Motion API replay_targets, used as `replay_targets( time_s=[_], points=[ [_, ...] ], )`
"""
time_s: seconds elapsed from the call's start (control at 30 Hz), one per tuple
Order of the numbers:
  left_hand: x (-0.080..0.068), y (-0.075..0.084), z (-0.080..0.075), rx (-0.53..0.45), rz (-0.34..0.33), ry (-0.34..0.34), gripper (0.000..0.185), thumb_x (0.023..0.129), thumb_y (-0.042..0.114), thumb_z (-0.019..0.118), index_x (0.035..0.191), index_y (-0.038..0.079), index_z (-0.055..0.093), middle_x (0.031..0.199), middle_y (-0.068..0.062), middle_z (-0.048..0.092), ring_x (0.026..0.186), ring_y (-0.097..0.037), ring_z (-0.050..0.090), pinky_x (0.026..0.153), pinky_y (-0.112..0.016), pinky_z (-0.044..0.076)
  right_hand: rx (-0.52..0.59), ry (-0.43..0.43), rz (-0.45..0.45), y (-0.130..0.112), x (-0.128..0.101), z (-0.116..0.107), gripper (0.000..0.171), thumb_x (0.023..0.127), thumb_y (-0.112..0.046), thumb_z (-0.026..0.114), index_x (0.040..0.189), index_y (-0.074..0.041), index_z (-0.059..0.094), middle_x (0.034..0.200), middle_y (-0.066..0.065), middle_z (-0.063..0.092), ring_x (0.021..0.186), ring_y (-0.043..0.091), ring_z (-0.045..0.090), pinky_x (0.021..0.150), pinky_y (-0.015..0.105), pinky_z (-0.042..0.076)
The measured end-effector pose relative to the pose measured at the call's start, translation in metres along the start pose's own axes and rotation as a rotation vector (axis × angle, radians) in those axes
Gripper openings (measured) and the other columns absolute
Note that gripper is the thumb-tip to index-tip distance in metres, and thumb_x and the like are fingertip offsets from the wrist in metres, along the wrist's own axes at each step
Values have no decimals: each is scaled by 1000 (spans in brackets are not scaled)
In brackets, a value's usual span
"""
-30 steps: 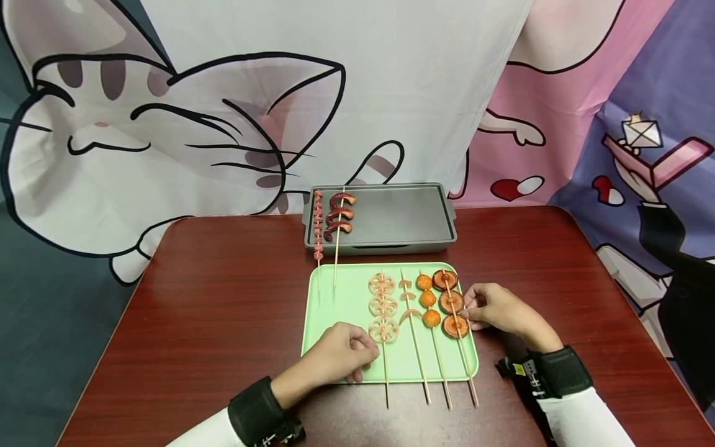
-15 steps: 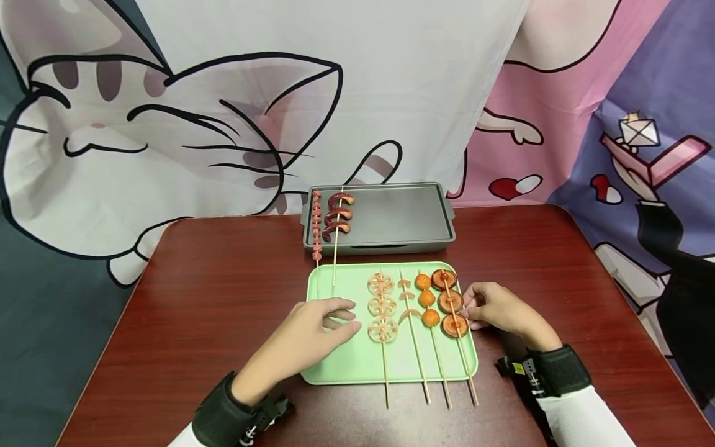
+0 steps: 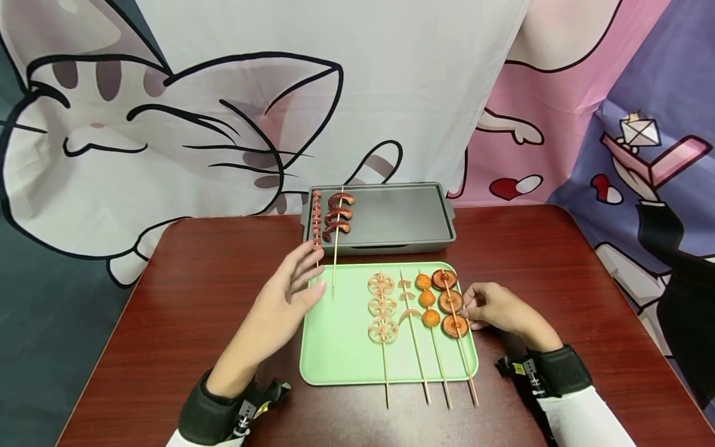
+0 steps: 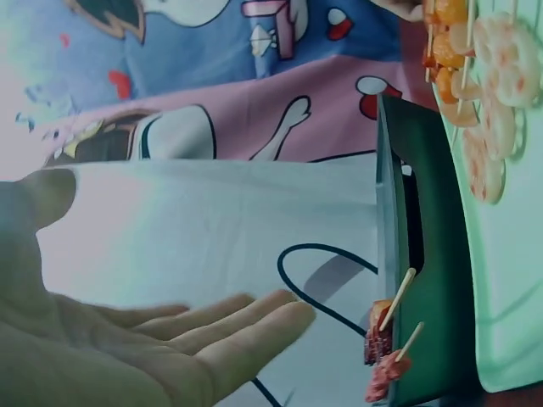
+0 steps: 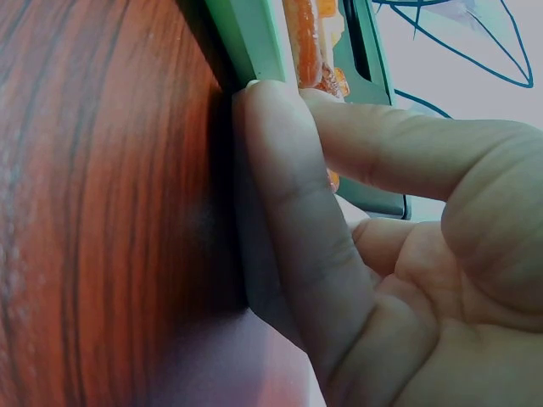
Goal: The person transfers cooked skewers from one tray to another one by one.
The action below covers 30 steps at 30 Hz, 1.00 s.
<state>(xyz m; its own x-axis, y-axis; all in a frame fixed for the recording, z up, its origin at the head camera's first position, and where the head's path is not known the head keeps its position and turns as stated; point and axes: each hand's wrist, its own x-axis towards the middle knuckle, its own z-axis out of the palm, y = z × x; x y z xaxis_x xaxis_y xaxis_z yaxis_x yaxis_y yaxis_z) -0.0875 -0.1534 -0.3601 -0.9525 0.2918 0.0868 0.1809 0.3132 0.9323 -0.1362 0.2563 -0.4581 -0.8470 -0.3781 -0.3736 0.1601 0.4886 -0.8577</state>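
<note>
**Left hand open by the skewer sticks, right hand at the green tray's edge**

The left hand (image 3: 285, 292) hovers with fingers straight and spread, holding nothing. Its fingertips are just beside the lower stick ends of two skewers, the small-piece skewer (image 3: 317, 225) and the curled-piece skewer (image 3: 337, 222). Their loaded ends lie beyond the fingertips on the grey tray (image 3: 413, 218). Under the palm's far side runs the left rim of the green tray (image 3: 335, 347).

The right hand (image 3: 494, 308) rests on the table against the right rim of the green tray, fingers curled toward it. Just beyond its fingertips lies the brown-slice skewer (image 3: 451, 302), with the orange-ball skewer (image 3: 427, 300), a thin pale skewer (image 3: 409, 304) and the lotus-slice skewer (image 3: 382, 305) farther off toward the left hand.

The head view shows the whole layout, but not the contact. The right wrist view shows it: a fingertip (image 5: 271, 153) presses on the green rim (image 5: 242, 38), and nothing is pinched. The left wrist view shows the left hand's empty palm (image 4: 102, 348), with the two skewers' food ends (image 4: 382, 360) past the fingers on the grey tray's wall (image 4: 428, 254).

Everything stands on a dark red wooden table (image 3: 212, 298). Behind it hangs a cartoon curtain (image 3: 167, 124) with a white cat, then pink and purple panels.
</note>
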Motion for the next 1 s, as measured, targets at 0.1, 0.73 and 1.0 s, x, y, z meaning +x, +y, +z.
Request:
replay_targets(
  time_s=[0.1,0.73,1.0],
  points=[
    [5,-4,-2,-101,6,37,59,112,24,45,164,12,21,162,-13,42,143,-34,51,112,-42,50,4,4,-2,0,0,1,8,93,9,64,97,7,58,85,11,64,75,17,66,63,30,65],
    [46,-35,1,-35,-151,106,60,112,41,43,157,3,38,147,-23,56,121,-37,68,94,-45,63,-2,0,-10,-1,-1,1,8,91,10,63,97,7,58,86,12,64,76,18,66,63,31,65],
    [53,-31,10,238,-152,110,48,105,24,61,148,4,53,131,-17,69,109,-28,72,85,-42,63,1,-8,-17,-2,0,0,10,93,6,65,98,10,58,85,11,62,74,15,66,64,30,65]
  ],
)
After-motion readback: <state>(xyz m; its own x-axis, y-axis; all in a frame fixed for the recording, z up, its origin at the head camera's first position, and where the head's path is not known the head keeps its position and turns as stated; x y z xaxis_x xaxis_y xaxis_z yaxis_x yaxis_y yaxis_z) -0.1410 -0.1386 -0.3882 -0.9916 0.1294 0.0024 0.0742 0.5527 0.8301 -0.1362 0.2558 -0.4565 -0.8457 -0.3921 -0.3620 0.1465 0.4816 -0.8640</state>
